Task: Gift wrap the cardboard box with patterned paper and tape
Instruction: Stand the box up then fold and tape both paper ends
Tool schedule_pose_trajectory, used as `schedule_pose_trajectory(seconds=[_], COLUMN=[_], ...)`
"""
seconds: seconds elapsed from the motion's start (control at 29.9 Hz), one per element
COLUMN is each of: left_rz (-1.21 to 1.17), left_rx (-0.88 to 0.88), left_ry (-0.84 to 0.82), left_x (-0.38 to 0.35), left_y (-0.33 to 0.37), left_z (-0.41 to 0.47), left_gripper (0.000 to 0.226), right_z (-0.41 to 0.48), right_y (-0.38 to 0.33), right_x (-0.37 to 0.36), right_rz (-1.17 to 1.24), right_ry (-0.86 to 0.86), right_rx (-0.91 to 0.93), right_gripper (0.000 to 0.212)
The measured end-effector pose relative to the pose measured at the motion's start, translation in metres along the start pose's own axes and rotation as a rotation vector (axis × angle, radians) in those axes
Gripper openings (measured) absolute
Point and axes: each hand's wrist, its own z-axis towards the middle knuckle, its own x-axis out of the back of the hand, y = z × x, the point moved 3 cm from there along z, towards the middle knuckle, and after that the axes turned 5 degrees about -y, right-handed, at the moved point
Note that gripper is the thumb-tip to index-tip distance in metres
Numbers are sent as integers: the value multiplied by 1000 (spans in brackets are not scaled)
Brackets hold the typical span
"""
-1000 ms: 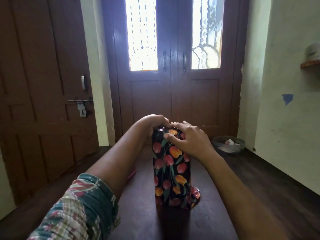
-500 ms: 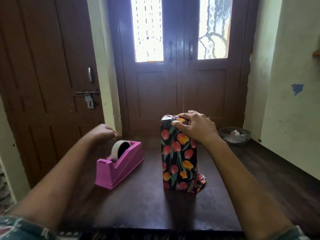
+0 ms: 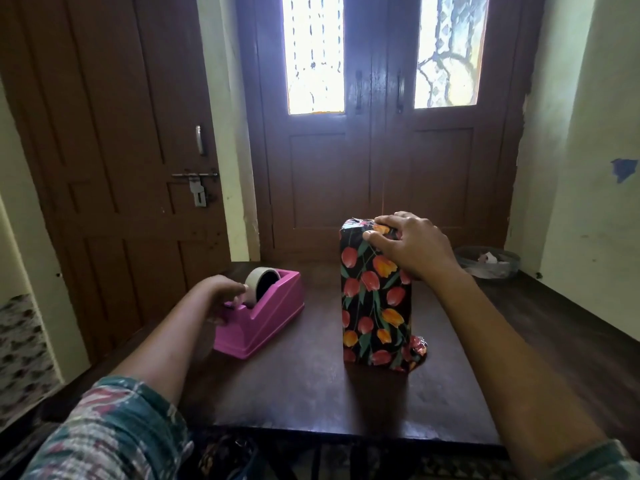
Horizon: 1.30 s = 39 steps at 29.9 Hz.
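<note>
Head view: the box (image 3: 375, 323) stands upright on the table (image 3: 311, 393), its long axis vertical, right of centre. Tulip paper (image 3: 367, 282) covers every face in view, and a crumpled tail of paper sticks out at its lower right corner. The right hand (image 3: 412, 249) sits over the top end, fingers curled onto the top fold and thumb on the near face, so this grip is closed on the box and pins the fold flat.

The pink dispenser (image 3: 266, 317) sits to the left of the box, apart from it, with the tape (image 3: 261, 282) in its cradle. The left hand (image 3: 221, 296) is at the dispenser's near side, fingers bent against the roll. Whether this grip has caught the tape's free end cannot be told.

The top fold likely needs sealing next. It lies to the right of and higher than the left hand, which is the free one and nearer the tape. A strip would have to travel rightward and up to the top of the box while the right hand keeps it steady.
</note>
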Motion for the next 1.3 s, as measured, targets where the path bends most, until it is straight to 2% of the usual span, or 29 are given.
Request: schedule_pose_trajectory(seconds=[0.23, 0.37, 0.43, 0.5, 0.67, 0.77, 0.8, 0.87, 0.9, 1.0, 1.2, 1.24, 1.3], left_rz=[-168, -305, -415, -530, -814, -942, -927, -839, -796, -697, -597, -532, -157], left_rx=[-50, -79, -124, -159, -202, -241, -245, -242, -227, -193, -224, -232, -215], left_ry=[-23, 56, 98, 113, 151, 178, 183, 179, 169, 165, 197, 231, 400], left_x=[4, 4, 5, 5, 0, -8, -11, -15, -17, -18, -20, -19, -11], left_y=[-2, -12, -16, -19, -39, -52, -56, -66, -71, -84, -85, -83, -77], left_z=[-9, -6, -5, -6, -6, -8, -8, -8, -9, -5, -3, -2, 0], left_gripper=[31, 28, 19, 22, 20, 25, 30, 22, 15, 23, 28, 30, 29], right_z=[1, 1, 2, 3, 1, 2, 2, 4, 4, 1, 3, 3, 2], right_y=[2, 5, 6, 7, 6, 7, 8, 10, 10, 7, 10, 10, 11], right_x=[-2, -4, -6, -7, -6, -7, -8, -9, -9, -7, -8, -9, -9], right_rz=[12, 21, 25, 30, 77, 54, 48, 45, 47, 75, 85, 80, 79], right_ry=[26, 39, 44, 48, 43, 49, 55, 58, 50, 51, 61, 62, 66], right_rx=[-3, 1, 3, 3, -19, -8, -4, 0, -1, -9, 2, 3, 7], right_gripper=[54, 54, 54, 55, 74, 67, 62, 58, 63, 74, 75, 75, 75])
